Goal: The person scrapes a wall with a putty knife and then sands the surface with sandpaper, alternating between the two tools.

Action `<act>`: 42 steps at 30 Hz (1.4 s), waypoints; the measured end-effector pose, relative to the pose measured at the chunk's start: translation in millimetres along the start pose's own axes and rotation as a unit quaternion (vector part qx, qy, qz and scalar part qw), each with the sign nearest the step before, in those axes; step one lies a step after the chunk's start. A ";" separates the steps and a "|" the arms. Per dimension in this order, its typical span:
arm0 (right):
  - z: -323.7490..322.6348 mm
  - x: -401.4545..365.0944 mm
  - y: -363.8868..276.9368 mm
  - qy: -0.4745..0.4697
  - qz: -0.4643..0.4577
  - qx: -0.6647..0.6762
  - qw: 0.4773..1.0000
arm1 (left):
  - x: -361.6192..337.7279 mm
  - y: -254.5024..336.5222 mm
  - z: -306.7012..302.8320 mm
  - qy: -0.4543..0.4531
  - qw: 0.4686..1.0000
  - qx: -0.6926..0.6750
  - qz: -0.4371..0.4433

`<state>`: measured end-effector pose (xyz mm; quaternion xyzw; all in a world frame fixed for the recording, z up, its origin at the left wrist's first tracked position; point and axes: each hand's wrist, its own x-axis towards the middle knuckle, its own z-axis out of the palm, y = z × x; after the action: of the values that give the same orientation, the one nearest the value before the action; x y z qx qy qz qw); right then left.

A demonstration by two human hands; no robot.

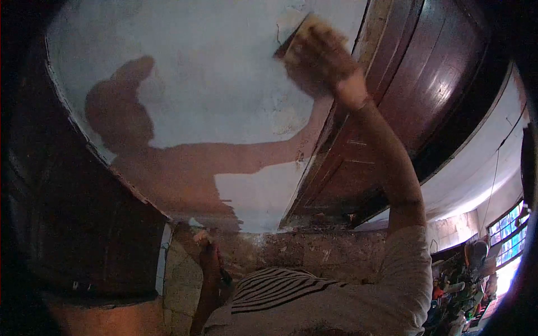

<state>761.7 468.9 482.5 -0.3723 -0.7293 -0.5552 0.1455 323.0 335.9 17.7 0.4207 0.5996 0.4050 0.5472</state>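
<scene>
High on the pale wall (pixel 224 84), my right hand (pixel 319 47) presses a flat, yellowish pad (pixel 308 28) against the surface, with the arm stretched up. The pad's dark edge shows beside the fingers, which are blurred. Cracked, peeling plaster (pixel 288 19) lies just beyond it. Down at the lower left, my left hand (pixel 208 255) is low by my body, its fingers closed round a small, dark object that I cannot make out. My shadow falls across the wall.
A dark wooden door (pixel 431 61) stands right of the wall, and another dark panel (pixel 84 207) at the left. A tiled or brick strip (pixel 319 252) runs below. An orange surface (pixel 112 319) is at the lower left; a window (pixel 510 232) and clutter (pixel 459 285) are far right.
</scene>
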 end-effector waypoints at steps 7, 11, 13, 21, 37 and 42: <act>-7.6 -32.6 -33.5 -0.055 -0.036 0.008 0.998 | -5.8 -15.7 2.5 -0.017 0.997 -0.060 -0.054; -21.6 -12.5 27.4 -0.067 0.001 0.062 0.996 | -30.2 32.3 3.5 -0.015 0.988 -0.127 -0.091; -36.4 0.4 37.6 -0.024 0.049 0.072 0.996 | -17.6 14.1 -7.3 -0.027 0.998 -0.039 0.037; -48.6 -35.3 -29.6 -0.147 -0.010 0.020 0.989 | -21.2 17.4 -25.5 -0.097 0.981 -0.157 -0.061; -33.4 -26.0 18.3 -0.160 -0.115 0.087 0.977 | -51.7 -21.5 -18.7 -0.075 0.975 -0.204 -0.037; -59.2 39.6 110.7 0.001 0.047 0.020 0.999 | 8.5 -130.1 -15.8 -0.039 0.956 -0.245 -0.159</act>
<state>800.8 441.4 605.2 -0.4031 -0.7215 -0.5335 0.1796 298.8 302.2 -106.9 0.1881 0.5194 0.4302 0.7140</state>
